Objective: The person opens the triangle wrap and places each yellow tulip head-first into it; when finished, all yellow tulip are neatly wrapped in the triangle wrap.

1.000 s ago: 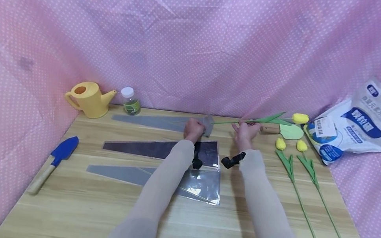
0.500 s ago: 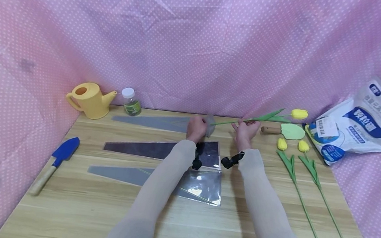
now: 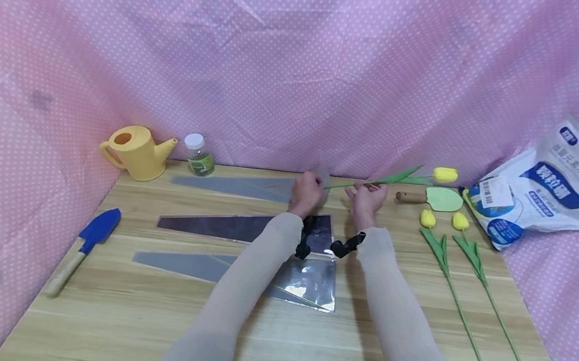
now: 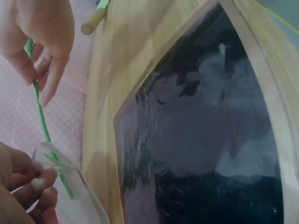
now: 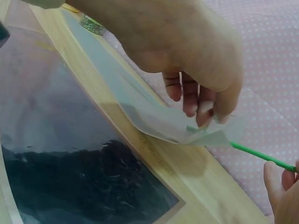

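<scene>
Since the earlier frame, we see the tulip (image 3: 400, 175) shifted left and the left hand (image 3: 306, 192) shifted right. A pink dotted curtain (image 3: 302, 74) hangs behind the wooden worktop (image 3: 312, 352). The left hand pinches a grey sleeve (image 3: 245, 186); the right hand (image 3: 367, 202) pinches the tulip's stem, its bloom beyond. We see the stem's lower end only faintly through the film.
</scene>
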A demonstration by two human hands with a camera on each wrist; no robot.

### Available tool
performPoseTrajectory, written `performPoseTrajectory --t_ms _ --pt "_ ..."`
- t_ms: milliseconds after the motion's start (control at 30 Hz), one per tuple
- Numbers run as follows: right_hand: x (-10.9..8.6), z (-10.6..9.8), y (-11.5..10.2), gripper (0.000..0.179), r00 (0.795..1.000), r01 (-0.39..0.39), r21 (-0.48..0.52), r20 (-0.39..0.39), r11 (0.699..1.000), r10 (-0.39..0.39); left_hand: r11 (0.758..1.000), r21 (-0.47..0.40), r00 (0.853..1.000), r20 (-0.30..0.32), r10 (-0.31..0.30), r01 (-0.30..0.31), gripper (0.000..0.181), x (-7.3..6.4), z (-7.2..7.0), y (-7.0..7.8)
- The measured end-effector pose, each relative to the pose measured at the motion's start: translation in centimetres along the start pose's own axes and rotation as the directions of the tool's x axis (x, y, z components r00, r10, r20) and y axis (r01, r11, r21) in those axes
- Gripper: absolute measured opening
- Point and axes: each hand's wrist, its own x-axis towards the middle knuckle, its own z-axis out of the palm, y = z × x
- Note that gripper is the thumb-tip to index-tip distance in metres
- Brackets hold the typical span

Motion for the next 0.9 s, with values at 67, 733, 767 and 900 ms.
performPoseTrajectory --t_ms 67,733,767,900 --pt "-0.14 -0.11 0.02 0.030 1.000 -0.008 -0.001 0.017 1.000 0.008 1.000 -0.003 1.000 0.000 0.020 -0.020 0.034 0.03 0.05 0.00" --pt "-0.81 -0.08 0.38 0.047 0.994 0.024 -0.129 0.107 0.991 -0.010 0.999 0.033 0.999 0.008 0.036 -0.037 0.019 -0.07 -0.29 0.56" --pt "-0.76 -0.14 0.31 0.049 0.994 0.021 -0.124 0.112 0.992 -0.008 0.999 0.034 0.999 0.006 0.037 -0.037 0.019 -0.06 -0.30 0.52" --pt "-0.66 -0.33 -0.06 0.037 0.993 0.002 -0.058 0.115 0.998 0.005 0.999 0.031 0.999 0.007 0.039 -0.039 0.019 -0.01 -0.41 0.37"
